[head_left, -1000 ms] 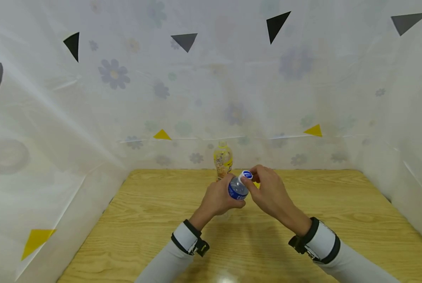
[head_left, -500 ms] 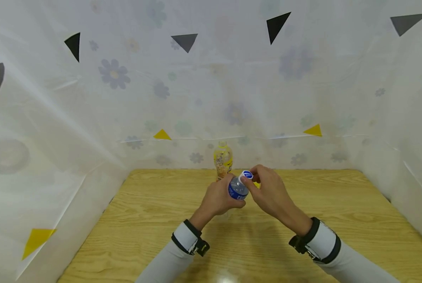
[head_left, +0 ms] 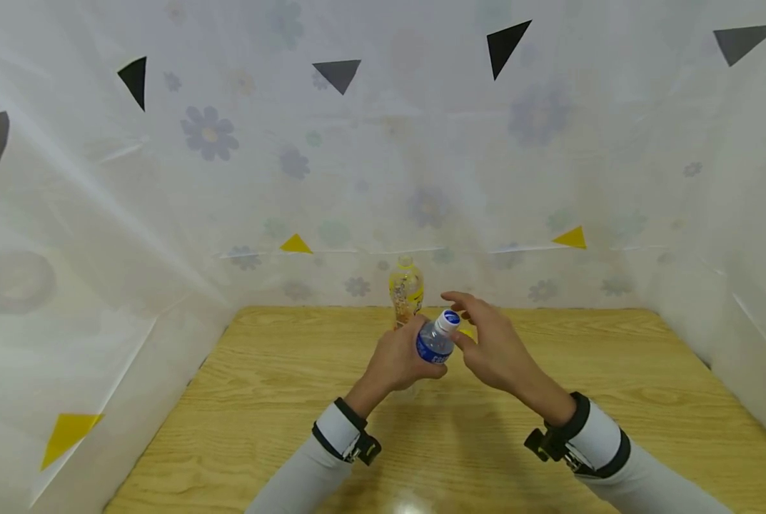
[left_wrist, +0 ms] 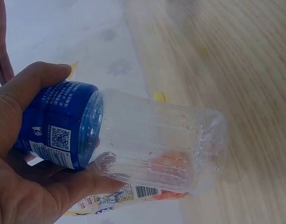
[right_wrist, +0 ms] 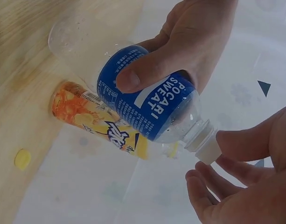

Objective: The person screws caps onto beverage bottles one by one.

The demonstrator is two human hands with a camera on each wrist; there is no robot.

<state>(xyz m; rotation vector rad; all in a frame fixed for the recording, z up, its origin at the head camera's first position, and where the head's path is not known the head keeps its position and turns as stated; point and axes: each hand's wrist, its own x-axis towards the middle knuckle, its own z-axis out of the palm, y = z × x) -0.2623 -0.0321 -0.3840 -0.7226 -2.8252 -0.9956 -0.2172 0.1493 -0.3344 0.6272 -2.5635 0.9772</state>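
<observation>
My left hand grips a clear plastic drink bottle around its blue label, tilted, with the thumb across the label in the right wrist view. Water drops cling to its see-through lower part. A white screw cap with a blue top sits on its neck. My right hand is beside the cap, its thumb at the cap's edge and its other fingers spread away from it. Just behind stands an uncapped yellow-and-orange drink bottle, partly hidden by my left hand.
On the wooden table lies a yellow bottle cap, to the right of the yellow-and-orange bottle. A pale flowered sheet with taped-on triangles walls in the table's back and sides.
My right hand's fingers have loosened from the white cap and spread, and the hand has shifted slightly right. The left hand and its bottle have barely moved.
</observation>
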